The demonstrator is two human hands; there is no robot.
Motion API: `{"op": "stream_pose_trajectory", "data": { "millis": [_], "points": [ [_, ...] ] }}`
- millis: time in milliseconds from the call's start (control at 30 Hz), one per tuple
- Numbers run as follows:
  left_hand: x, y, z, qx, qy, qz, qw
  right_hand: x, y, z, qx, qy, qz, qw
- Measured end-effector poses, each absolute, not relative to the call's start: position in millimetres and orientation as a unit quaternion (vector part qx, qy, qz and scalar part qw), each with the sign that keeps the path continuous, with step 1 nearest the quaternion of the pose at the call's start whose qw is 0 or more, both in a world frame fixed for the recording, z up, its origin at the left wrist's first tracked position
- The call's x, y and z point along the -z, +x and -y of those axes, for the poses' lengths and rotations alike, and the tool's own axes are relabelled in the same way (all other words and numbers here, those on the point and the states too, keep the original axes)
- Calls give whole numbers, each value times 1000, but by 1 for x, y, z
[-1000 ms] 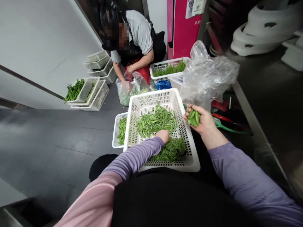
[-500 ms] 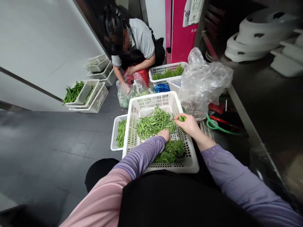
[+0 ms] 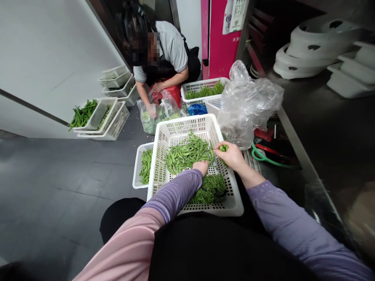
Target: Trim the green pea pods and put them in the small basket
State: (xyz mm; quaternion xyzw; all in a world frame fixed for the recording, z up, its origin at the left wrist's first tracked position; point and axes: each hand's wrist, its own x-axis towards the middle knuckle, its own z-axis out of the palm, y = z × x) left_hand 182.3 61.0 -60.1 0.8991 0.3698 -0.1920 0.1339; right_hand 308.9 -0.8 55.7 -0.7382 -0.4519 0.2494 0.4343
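A white perforated plastic basket [image 3: 218, 125] rests in front of my body. Flat green pea pods [image 3: 186, 154] are heaped in its far half, and a clump of thin green trimmings [image 3: 212, 188] lies in the near half. My left hand [image 3: 201, 167] is over the near edge of the pods, its fingers curled; what they hold is hidden. My right hand [image 3: 231, 154] is above the basket's right side, closed round several pea pods [image 3: 224, 148], with thumb and forefinger pinched on a pod at the heap's right edge.
A smaller basket of pods [image 3: 145, 166] stands to the left. Ahead, a co-worker [image 3: 171, 47] crouches with both hands at a clear plastic bag [image 3: 149, 121]. A bulging clear bag [image 3: 249, 105] stands right, beside green-handled scissors [image 3: 262, 155]. Stacked baskets [image 3: 117, 121] line the wall.
The view has shifted slightly, so most things sit a little further left. Both my hands stay in nearly the same places over the basket, the right one still holding pods.
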Motion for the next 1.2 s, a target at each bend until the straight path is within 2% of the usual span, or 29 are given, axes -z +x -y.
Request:
{"op": "stream_pose_trajectory", "data": {
  "millis": [200, 300, 433, 533, 600, 667, 767, 833, 967, 1200],
  "points": [
    [60, 185, -70, 194, 888, -381, 166, -54, 310, 0, -245, -743, 462, 418],
    [50, 178, -78, 180, 883, -389, 191, -53, 310, 0, -251, -752, 476, 380],
    [17, 156, -81, 119, 883, -378, 252, -48, 307, 1, -283, -747, 520, 303],
    [-22, 135, -70, 32, 893, -314, 320, -42, 304, 2, -308, -723, 533, 314],
    [-49, 122, -60, 16, 904, -263, 337, -39, 304, 4, -372, -695, 500, 359],
    [-72, 113, -52, 32, 907, -219, 357, -38, 302, 8, -489, -644, 446, 383],
    [-95, 105, -44, 52, 899, -174, 400, -42, 294, 19, -668, -528, 407, 332],
    [-104, 102, -40, 83, 883, -155, 435, -46, 285, 27, -734, -454, 416, 287],
    [-115, 101, -33, 177, 836, -137, 500, -51, 268, 41, -782, -376, 415, 273],
    [-121, 106, -30, 162, 847, -130, 489, -51, 259, 49, -799, -329, 434, 255]
  ]
}}
